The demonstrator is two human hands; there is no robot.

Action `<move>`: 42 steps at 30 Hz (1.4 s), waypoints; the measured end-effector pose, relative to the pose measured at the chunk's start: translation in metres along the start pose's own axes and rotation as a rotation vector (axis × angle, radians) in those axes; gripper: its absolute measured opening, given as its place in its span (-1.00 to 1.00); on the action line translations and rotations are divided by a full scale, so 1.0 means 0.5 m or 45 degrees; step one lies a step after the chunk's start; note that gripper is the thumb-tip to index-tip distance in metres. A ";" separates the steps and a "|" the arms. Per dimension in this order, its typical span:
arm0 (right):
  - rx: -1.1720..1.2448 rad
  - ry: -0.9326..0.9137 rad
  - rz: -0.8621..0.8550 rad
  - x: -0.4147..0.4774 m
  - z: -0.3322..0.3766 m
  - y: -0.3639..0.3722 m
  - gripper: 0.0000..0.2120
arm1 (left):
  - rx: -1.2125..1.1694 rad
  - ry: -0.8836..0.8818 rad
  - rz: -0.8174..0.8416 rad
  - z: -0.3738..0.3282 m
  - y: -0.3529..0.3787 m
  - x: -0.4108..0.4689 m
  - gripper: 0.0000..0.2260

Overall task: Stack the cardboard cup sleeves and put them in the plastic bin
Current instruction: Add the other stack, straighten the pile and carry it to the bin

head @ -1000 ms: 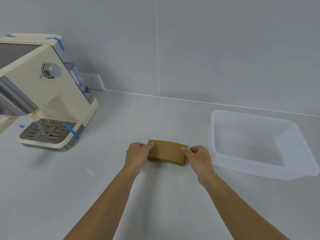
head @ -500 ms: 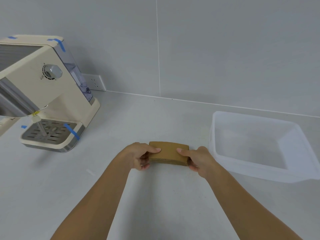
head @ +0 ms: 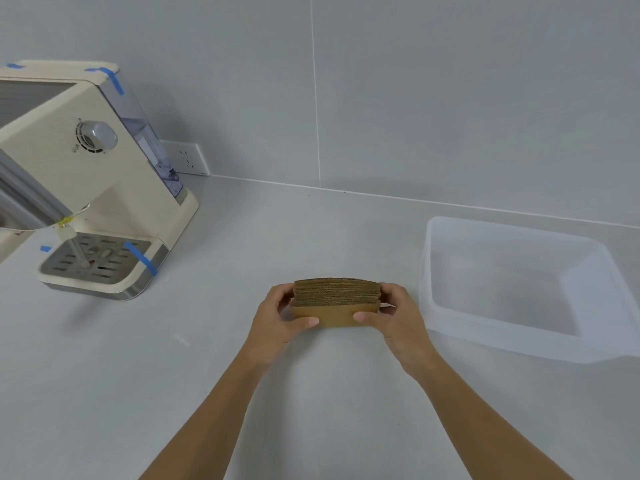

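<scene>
A stack of brown cardboard cup sleeves [head: 335,301] stands on edge at the middle of the grey counter, its corrugated edges facing up. My left hand [head: 281,318] grips its left end and my right hand [head: 394,317] grips its right end, thumbs on the near face. A translucent plastic bin [head: 588,344] sits on the counter just right of my right hand, with nothing visible inside.
A cream coffee machine [head: 79,174] with blue tape strips and a metal drip tray [head: 93,259] stands at the far left. A wall socket [head: 187,159] is behind it. The grey tiled wall closes off the counter at the back.
The stack lay flat under both hands a second ago. Both hands have tipped it up onto its edge, so its corrugated edges now face up.
</scene>
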State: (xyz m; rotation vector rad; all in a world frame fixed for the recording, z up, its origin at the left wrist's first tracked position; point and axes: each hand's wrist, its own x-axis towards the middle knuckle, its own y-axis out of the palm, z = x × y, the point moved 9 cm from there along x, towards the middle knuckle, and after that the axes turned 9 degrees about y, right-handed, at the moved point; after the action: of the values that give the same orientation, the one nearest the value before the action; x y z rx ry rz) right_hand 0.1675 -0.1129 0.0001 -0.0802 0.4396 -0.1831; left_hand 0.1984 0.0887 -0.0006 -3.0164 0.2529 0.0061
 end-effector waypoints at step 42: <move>0.470 -0.251 -0.364 -0.035 0.017 0.012 -0.80 | -0.233 0.037 -0.569 -0.026 0.045 -0.026 -0.74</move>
State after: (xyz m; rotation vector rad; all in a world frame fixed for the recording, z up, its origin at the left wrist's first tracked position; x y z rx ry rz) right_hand 0.1565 -0.1035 0.0142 0.2012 0.1903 -0.5297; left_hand 0.1821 0.0675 0.0097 -3.1809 -0.4450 -0.0565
